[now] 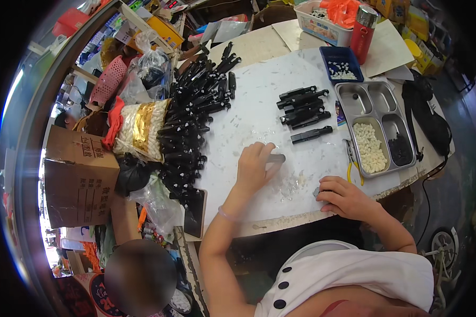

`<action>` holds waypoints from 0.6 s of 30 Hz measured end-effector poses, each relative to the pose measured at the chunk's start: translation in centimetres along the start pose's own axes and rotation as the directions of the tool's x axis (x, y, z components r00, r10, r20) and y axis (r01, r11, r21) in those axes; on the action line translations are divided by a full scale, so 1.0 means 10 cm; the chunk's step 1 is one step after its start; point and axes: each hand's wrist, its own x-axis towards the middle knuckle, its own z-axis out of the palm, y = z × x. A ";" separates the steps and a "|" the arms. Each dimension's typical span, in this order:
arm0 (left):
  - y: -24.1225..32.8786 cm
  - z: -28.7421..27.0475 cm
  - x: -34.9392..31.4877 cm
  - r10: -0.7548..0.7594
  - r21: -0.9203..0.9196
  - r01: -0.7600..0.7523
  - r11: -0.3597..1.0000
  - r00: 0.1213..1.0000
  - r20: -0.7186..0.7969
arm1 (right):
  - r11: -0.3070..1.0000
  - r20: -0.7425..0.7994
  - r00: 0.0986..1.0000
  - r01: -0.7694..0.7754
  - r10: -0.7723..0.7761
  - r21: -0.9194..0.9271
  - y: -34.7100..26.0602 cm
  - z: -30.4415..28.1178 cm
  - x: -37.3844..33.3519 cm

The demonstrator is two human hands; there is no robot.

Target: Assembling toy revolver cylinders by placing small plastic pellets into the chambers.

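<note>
My left hand [253, 168] is closed on a black elongated piece [276, 158], its fingers bent around it just above the white paper [248, 203] on the table. To the right, my right hand [348, 197] rests near the table's front edge with curled fingers. A small grey thing [317, 192] shows at its fingertips, too small to name. Beyond my hands lies a small group of black elongated pieces [303, 107], with a single one [312, 135] set apart in front. Small clear bits [291, 186] are scattered on the paper between my hands.
A large pile of black pieces [188, 127] covers the left side, with a dark phone-like slab [194, 212] in front. At right are a metal compartment tray [375, 120] of small white and black parts, yellow-handled pliers [353, 161], a blue tray [328, 53] and a red bottle [363, 39].
</note>
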 end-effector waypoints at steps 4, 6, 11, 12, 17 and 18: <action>-0.09 0.02 -0.04 0.155 0.105 -0.149 0.983 0.986 -0.061 | 1.000 -0.005 1.000 0.000 0.000 -0.007 0.00 0.00 0.00; -0.09 0.00 -0.01 0.254 0.246 -0.219 0.944 0.960 -0.120 | 1.000 -0.006 1.000 -0.002 0.002 -0.003 0.01 0.01 -0.01; -0.16 0.15 0.03 0.241 0.631 -0.510 0.584 0.852 0.466 | 1.000 -0.011 1.000 0.012 -0.012 -0.014 0.02 0.03 0.01; -0.20 0.15 0.04 0.333 0.594 -0.456 0.663 0.890 0.313 | 1.000 -0.015 1.000 0.013 -0.013 -0.017 0.02 0.04 0.00; -0.21 0.08 0.06 0.474 0.642 -0.562 0.522 0.817 0.329 | 1.000 -0.027 1.000 0.010 -0.010 -0.012 0.01 0.02 0.00; -0.25 0.11 0.04 0.512 0.630 -0.560 0.538 0.811 0.283 | 1.000 -0.029 0.999 0.014 -0.015 -0.018 0.01 0.02 0.00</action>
